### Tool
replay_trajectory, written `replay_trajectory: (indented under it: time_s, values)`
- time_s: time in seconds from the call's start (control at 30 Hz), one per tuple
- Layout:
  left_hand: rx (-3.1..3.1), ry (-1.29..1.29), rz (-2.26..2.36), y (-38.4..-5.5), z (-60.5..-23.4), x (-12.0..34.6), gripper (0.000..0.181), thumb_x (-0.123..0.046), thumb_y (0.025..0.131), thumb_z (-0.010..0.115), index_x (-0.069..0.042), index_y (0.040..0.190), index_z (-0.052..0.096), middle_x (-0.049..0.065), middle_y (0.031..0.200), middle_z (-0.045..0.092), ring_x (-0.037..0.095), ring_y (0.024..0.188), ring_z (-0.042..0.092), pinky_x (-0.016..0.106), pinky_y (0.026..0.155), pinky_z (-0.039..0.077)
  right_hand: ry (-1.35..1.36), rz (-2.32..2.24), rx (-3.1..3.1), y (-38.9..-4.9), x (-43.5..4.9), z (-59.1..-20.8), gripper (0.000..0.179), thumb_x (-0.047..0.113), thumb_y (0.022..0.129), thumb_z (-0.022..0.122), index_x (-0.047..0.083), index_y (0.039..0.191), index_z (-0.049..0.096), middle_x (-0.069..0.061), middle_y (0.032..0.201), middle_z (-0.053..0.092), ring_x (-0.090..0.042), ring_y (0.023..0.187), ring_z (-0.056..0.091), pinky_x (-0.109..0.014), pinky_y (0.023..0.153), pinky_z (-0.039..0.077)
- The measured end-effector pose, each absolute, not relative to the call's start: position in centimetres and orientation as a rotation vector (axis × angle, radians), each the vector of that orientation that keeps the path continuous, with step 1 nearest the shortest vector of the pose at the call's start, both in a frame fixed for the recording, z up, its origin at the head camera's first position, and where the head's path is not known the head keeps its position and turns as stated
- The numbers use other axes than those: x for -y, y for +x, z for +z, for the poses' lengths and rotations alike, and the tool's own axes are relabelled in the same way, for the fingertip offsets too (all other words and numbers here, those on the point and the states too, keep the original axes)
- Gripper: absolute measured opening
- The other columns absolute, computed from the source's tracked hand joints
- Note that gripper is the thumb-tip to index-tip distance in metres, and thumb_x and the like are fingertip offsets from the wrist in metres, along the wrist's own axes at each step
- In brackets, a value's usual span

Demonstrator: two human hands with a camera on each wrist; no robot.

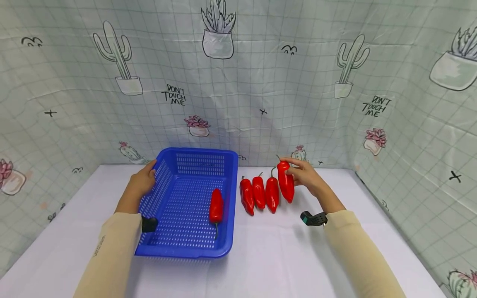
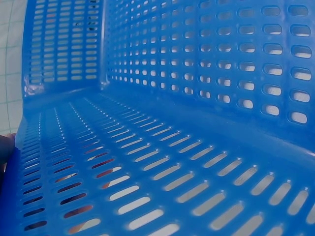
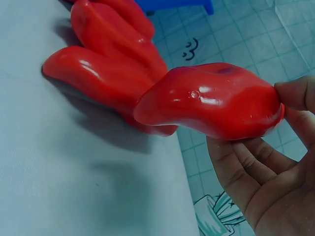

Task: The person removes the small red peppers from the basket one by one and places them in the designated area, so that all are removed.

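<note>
My right hand (image 1: 302, 176) pinches a glossy red chili pepper (image 1: 286, 182) near its stem end. In the right wrist view, thumb and fingers lie on opposite sides of this pepper (image 3: 216, 103), whose tip is raised off the table. Three more red peppers (image 1: 258, 192) lie side by side just left of it, stems toward the back. My left hand (image 1: 143, 181) grips the left rim of a blue perforated plastic basket (image 1: 234, 198). One red pepper (image 1: 216, 207) lies inside, stem toward me. The left wrist view is filled by the basket's slotted wall (image 2: 197, 54); little of that hand shows.
A white-covered table (image 1: 268, 256) carries everything. Behind it and along both sides hangs a pale grid-patterned cloth (image 1: 253, 82) with cactus drawings. The basket's back edge is close to the rear cloth.
</note>
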State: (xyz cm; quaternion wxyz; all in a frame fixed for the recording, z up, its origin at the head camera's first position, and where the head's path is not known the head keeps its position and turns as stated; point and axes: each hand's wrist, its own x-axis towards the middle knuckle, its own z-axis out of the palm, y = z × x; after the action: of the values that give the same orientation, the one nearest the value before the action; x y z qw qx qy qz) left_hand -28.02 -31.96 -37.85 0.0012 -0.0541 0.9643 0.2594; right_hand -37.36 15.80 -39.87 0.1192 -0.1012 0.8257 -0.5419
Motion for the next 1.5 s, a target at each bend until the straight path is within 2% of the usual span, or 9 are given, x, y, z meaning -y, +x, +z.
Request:
replay_trajectory:
  time_s: [0.47, 0.6, 0.77, 0.87, 0.97, 1.03, 1.13, 1.33, 1.5]
  values:
    - [-3.031, -0.197, 0.797, -28.3, -37.7, 31.8, 0.05, -0.014, 0.106, 0.022, 0.001, 0.154, 0.018, 0.038, 0.148, 0.029, 0.062, 0.13, 0.033, 0.068, 0.108, 0.03, -0.212, -1.545, -2.469, -37.6, -16.1, -41.3, 0.05, 0.016, 0.099, 0.047, 0.016, 0.149, 0.043, -0.024, 0.133, 0.053, -0.018, 0.076, 0.059, -0.024, 0.07, 0.056]
    - [-3.018, -0.198, 0.808, -28.3, -37.6, 31.6, 0.05, -0.014, 0.107, 0.022, 0.001, 0.154, 0.017, 0.037, 0.148, 0.029, 0.062, 0.131, 0.032, 0.068, 0.109, 0.03, -0.172, -1.514, -2.503, -37.6, -16.3, -41.8, 0.051, 0.016, 0.101, 0.046, 0.016, 0.151, 0.04, -0.024, 0.138, 0.049, -0.019, 0.082, 0.058, -0.023, 0.071, 0.055]
    - [-3.028, -0.189, 0.793, -28.3, -37.5, 31.7, 0.05, -0.014, 0.107, 0.023, 0.001, 0.154, 0.017, 0.037, 0.148, 0.03, 0.062, 0.13, 0.033, 0.068, 0.108, 0.03, -0.146, -1.516, -2.546, -37.8, -16.4, -42.3, 0.055, 0.017, 0.101, 0.046, 0.012, 0.154, 0.032, -0.028, 0.136, 0.051, -0.018, 0.083, 0.058, -0.023, 0.069, 0.056]
    - [-3.025, -0.194, 0.796, -28.3, -37.5, 31.7, 0.05, -0.014, 0.106, 0.023, 0.001, 0.154, 0.018, 0.037, 0.148, 0.03, 0.062, 0.13, 0.033, 0.068, 0.108, 0.03, -0.093, -1.473, -2.587, -37.9, -16.3, -42.6, 0.057, 0.021, 0.1, 0.049, 0.005, 0.152, 0.031, -0.029, 0.135, 0.053, -0.023, 0.093, 0.062, -0.027, 0.074, 0.059]
    - [-3.016, -0.198, 0.808, -28.4, -37.6, 31.8, 0.05, -0.014, 0.106, 0.023, 0.001, 0.154, 0.017, 0.037, 0.148, 0.029, 0.062, 0.131, 0.032, 0.068, 0.109, 0.029, -0.007, -1.4, -2.626, -38.0, -16.2, -43.0, 0.058, 0.027, 0.099, 0.054, -0.001, 0.146, 0.034, -0.029, 0.136, 0.052, -0.03, 0.105, 0.06, -0.032, 0.083, 0.059]
    - [-3.012, -0.195, 0.812, -28.4, -37.7, 31.8, 0.05, -0.014, 0.107, 0.022, 0.0, 0.154, 0.017, 0.037, 0.149, 0.029, 0.062, 0.131, 0.031, 0.068, 0.109, 0.029, 0.04, -1.355, -2.646, -38.0, -16.2, -43.2, 0.058, 0.03, 0.098, 0.056, -0.002, 0.143, 0.036, -0.028, 0.135, 0.052, -0.033, 0.108, 0.059, -0.036, 0.088, 0.058]
    - [-3.014, -0.19, 0.805, -28.5, -37.7, 31.9, 0.05, -0.014, 0.107, 0.022, 0.0, 0.154, 0.016, 0.037, 0.149, 0.028, 0.062, 0.131, 0.031, 0.068, 0.109, 0.029, 0.078, -1.295, -2.679, -38.0, -16.1, -43.6, 0.056, 0.03, 0.097, 0.059, -0.002, 0.14, 0.04, -0.027, 0.129, 0.055, -0.03, 0.101, 0.059, -0.035, 0.086, 0.058]
    - [-3.022, -0.185, 0.791, -28.4, -37.6, 32.0, 0.05, -0.014, 0.106, 0.023, 0.001, 0.154, 0.017, 0.037, 0.148, 0.029, 0.062, 0.131, 0.032, 0.068, 0.108, 0.03, 0.089, -1.214, -2.738, -38.1, -15.5, -43.8, 0.053, 0.029, 0.094, 0.066, -0.004, 0.132, 0.051, -0.024, 0.113, 0.062, -0.019, 0.075, 0.062, -0.026, 0.069, 0.059]
    - [-3.019, -0.176, 0.794, -28.4, -37.6, 32.0, 0.05, -0.014, 0.106, 0.023, 0.001, 0.153, 0.018, 0.037, 0.148, 0.029, 0.062, 0.131, 0.031, 0.068, 0.108, 0.029, 0.069, -1.16, -2.776, -38.0, -15.3, -43.9, 0.046, 0.029, 0.097, 0.059, -0.005, 0.128, 0.056, -0.023, 0.11, 0.064, -0.019, 0.076, 0.062, -0.026, 0.069, 0.059]
